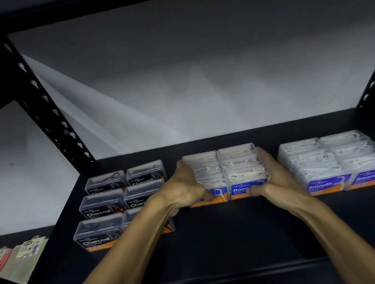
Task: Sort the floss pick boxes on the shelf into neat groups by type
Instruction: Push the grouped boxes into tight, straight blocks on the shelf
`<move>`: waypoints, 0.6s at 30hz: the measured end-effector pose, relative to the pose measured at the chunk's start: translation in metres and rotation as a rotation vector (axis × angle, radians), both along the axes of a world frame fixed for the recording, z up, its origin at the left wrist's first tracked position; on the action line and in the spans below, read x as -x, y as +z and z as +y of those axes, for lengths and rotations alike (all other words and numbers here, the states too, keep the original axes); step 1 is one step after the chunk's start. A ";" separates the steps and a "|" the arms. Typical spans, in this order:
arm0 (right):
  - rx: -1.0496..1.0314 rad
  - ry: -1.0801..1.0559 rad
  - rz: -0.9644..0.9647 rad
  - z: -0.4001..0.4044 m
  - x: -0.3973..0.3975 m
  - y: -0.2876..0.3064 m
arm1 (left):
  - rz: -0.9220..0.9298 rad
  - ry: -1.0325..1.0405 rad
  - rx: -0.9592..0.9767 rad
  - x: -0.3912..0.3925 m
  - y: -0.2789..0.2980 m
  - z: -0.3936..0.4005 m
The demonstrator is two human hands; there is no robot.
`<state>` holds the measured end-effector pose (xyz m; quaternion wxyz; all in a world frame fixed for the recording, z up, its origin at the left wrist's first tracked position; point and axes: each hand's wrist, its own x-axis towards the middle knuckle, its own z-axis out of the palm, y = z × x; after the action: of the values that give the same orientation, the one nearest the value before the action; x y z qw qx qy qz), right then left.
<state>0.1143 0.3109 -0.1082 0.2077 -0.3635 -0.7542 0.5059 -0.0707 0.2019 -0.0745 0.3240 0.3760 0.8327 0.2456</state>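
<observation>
1. I am looking down on a black shelf (238,229) with three blocks of clear floss pick boxes lined up side by side, each block two boxes wide and three deep.
2. On my left sits the Charcoal group (109,206), with black labels and dark picks inside. Its front right box is partly hidden behind my left forearm.
3. In the middle is the Round group (238,166), with blue and orange labels and white picks. Only the front right label reads clearly, and my thumb cuts off the end of the word.
4. On my right is the Smooth group (338,159), also blue and orange with white picks, set apart from the Round group by a gap of bare shelf.
5. My left hand (187,186) lies flat against the left side of the Round group, fingers straight along the boxes, thumb bent across the front left label.
6. My right hand (272,179) mirrors it on the right side, fingers extended along the boxes and thumb pressed on the front right label.
7. Both hands are open and press inward, bracketing the Round group between the palms; neither curls round a single box.
8. The Round group sits near the back of the shelf, level with the Smooth group, while the Charcoal group reaches closer to the front edge.
9. At the far left, on a lower level, I see some coloured hanging packets (15,259).
10. Black perforated uprights (44,106) frame the shelf, with a pale wall behind.
</observation>
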 end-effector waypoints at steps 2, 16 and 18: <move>0.004 0.001 -0.006 -0.003 -0.002 0.000 | 0.003 -0.006 -0.006 -0.001 -0.001 -0.002; 0.026 -0.027 -0.036 -0.017 -0.011 0.008 | 0.027 -0.025 0.023 -0.008 -0.001 -0.008; 0.017 -0.027 -0.048 -0.019 -0.013 0.009 | 0.025 -0.027 0.015 -0.008 -0.002 -0.008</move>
<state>0.1268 0.2916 -0.0993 0.1931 -0.3877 -0.7495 0.5007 -0.0626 0.1937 -0.0763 0.3197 0.3877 0.8333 0.2303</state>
